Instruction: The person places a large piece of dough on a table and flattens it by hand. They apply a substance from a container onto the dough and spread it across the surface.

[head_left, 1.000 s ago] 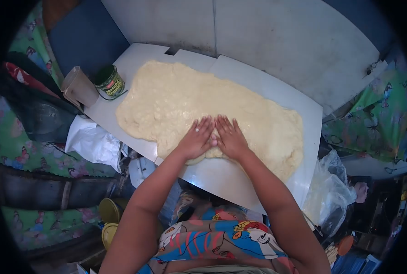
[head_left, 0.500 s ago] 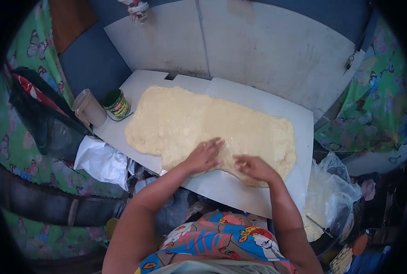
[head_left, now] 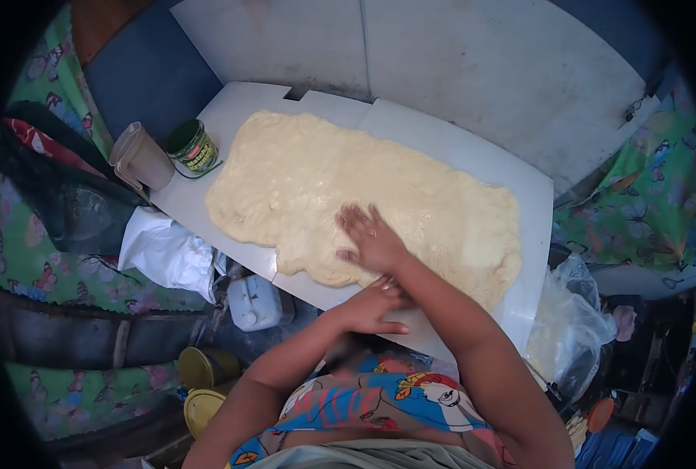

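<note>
With the right hand (head_left: 370,237) spread, fingers apart, over the near middle of the dough (head_left: 316,172) on the table (head_left: 537,219), flattening seems to be under way; even palm pressure is called for, while the left hand's (head_left: 367,309) half-hidden finger state cannot be told.

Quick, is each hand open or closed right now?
Left hand: thumb out, fingers partly hidden; open or closed can't be told.
Right hand: open, fingers spread over the broad, pale-yellow dough slab.
</note>
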{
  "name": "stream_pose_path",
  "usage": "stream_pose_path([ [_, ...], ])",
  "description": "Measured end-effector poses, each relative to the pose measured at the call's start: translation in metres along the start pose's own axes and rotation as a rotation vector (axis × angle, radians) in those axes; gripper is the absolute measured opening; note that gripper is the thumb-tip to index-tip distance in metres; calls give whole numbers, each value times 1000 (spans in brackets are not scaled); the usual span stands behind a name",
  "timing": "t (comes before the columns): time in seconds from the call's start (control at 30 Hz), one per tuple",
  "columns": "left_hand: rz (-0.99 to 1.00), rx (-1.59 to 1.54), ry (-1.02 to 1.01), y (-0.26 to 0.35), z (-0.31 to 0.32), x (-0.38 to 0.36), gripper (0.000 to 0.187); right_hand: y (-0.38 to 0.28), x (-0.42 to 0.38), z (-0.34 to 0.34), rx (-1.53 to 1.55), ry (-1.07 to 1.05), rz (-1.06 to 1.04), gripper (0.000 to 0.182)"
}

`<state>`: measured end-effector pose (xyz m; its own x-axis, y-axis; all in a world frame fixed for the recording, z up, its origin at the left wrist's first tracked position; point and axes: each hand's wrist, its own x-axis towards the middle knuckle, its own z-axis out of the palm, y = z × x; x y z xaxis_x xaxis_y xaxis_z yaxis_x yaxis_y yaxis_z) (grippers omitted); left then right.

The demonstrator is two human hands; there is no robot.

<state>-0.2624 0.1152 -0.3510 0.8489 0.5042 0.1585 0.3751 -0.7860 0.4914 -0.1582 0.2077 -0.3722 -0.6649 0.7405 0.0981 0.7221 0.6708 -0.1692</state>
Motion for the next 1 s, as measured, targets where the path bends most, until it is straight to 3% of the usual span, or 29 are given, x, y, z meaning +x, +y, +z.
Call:
stream_pose_path([
  [0.07,-276,-960,-193,-3,-24,-28,55,-15,-32,4,108,-30,-112,69],
  [0.13,-448,-881,207,-7,-47,-49,41,-23,-58,6,132,-21,-153,68],
  [0.2,-626,-244,489,-32,-71,-55,45,-33,-77,-7,210,-110,-173,67],
  [0.23,-665,-81,542,-53,-76,-51,53,-35,-86,-7,201,-104,-182,67],
  [0.3,-697,84,600,-91,-68,-48,60,-34,-101,-7,248,-97,-239,63],
  [0.37,-852,515,272,-115,-60,-40,75,-22,-103,-12,313,-88,-277,57],
  [0.43,-874,504,245,-115,-63,-32,77,-17,-94,-21,386,-95,-312,52],
  [0.5,-905,488,203,-109,-58,-33,78,-6,-67,-29,720,181,-17,43],
  [0.53,-887,510,224,-107,-55,-34,77,2,-44,-36,576,274,9,42],
  [0.57,-869,533,246,-103,-52,-36,76,9,-18,-38,601,258,117,48],
  [0.63,-867,492,257,-97,-44,-43,76,24,32,-29,294,272,244,63],
  [0.67,-867,452,270,-93,-39,-46,75,31,50,-20,292,271,235,63],
  [0.73,-864,418,299,-80,-38,-53,71,34,79,-7,70,110,469,79],
  [0.8,-796,285,287,-75,-37,-62,67,20,96,-6,0,46,468,87],
  [0.87,-742,209,363,-82,-40,-82,63,-5,93,-3,-55,-117,103,86],
  [0.93,-796,-784,811,-73,-65,-103,60,-37,82,19,177,-118,-64,84],
  [1.0,-847,-552,1154,-74,-79,-119,54,-73,70,11,149,-101,-178,81],
])
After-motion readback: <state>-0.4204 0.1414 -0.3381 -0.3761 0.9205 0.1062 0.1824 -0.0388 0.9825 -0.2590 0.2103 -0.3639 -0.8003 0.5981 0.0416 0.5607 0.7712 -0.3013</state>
